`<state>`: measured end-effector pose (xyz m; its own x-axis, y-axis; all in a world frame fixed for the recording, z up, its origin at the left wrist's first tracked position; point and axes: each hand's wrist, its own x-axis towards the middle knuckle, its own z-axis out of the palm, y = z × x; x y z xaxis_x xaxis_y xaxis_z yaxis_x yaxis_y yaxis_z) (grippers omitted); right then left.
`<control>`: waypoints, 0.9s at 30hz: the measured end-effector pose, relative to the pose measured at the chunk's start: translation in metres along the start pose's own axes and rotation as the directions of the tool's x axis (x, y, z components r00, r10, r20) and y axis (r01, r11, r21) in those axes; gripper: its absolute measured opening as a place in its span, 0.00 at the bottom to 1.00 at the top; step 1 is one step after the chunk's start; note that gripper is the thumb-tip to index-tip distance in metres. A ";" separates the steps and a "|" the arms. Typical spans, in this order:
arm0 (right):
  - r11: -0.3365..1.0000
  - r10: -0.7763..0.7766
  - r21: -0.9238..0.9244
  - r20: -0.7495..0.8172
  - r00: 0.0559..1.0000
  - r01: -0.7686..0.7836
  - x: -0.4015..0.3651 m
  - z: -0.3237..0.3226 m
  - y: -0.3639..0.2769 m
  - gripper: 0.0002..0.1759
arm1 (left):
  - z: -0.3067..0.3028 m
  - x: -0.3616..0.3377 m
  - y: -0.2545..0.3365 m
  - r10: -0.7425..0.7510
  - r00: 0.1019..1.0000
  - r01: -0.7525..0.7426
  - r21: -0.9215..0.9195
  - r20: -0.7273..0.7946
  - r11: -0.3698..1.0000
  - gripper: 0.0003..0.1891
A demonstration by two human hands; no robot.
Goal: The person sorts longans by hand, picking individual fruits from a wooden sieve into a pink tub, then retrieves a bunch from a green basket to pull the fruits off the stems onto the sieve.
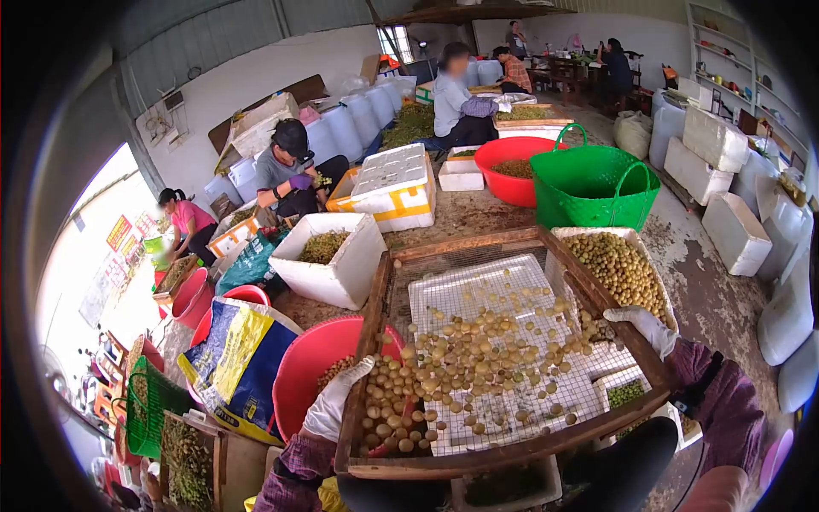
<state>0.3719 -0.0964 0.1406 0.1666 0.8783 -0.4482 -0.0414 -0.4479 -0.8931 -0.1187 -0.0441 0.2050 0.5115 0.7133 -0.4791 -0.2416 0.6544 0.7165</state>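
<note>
A wooden-framed wire sieve [512, 456] is held tilted in front of me, with many round yellowish-brown fruits [478, 350] scattered over its mesh and heaped at its left side. My left hand [339, 399], in a white glove, grips the left side of the frame. On the right side of the frame, my right hand [644, 328], also white-gloved, is closed round the wood. A white foam box [478, 294] shows through the mesh. Beyond the right edge stands a foam box full of fruits [614, 269]. A pink-red tub [299, 375] sits beside my left hand.
A green basket [593, 183] and red tub [512, 171] stand ahead. White foam boxes [341, 264] and a blue-yellow sack [235, 363] lie to the left. Several people sit working farther off, one in a black cap [294, 166]. White containers [789, 307] line the right side.
</note>
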 end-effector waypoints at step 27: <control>0.971 -0.214 -0.135 -0.111 0.971 0.199 -0.089 -0.002 0.038 0.16 | -0.032 -0.033 -0.062 0.173 0.972 -0.136 0.218 -0.159 0.966 0.22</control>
<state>0.3577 -0.1922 0.1468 0.2798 0.9297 -0.2395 0.1259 -0.2829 -0.9509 -0.1468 -0.0997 0.1602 0.3239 0.8465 -0.4224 -0.1236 0.4805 0.8682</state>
